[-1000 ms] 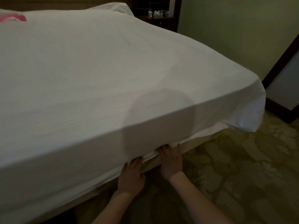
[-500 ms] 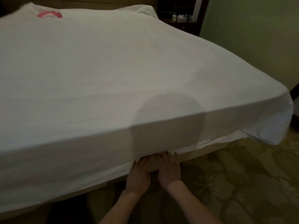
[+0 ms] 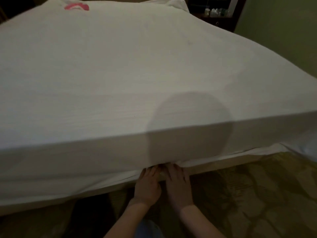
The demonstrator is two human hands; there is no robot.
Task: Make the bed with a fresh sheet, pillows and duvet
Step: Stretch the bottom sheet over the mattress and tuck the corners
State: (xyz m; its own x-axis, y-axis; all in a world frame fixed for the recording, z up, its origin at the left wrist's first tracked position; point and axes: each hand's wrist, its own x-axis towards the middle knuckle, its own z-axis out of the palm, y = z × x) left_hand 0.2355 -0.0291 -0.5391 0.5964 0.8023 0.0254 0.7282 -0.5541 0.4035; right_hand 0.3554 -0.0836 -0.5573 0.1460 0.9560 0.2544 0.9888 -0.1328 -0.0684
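Partly hidden fingers (image 3: 155,170), under sheet (image 3: 120,83) edge

Sheet (image 3: 137,74) lay over mattress, hanging down near side; left hand (image 3: 147,185) and right hand (image 3: 178,186) sat side by side at its lower edge, fingertips under fold; bed base (image 3: 223,166) below; carpet (image 3: 257,194) before bed; nightstand (image 3: 217,12) behind, right; pillow (image 3: 175,1) at far end.

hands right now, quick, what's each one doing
Left hand: open, straight fingers pushing the white sheet under the mattress edge.
Right hand: open, flat beside it, fingers at the same tuck.
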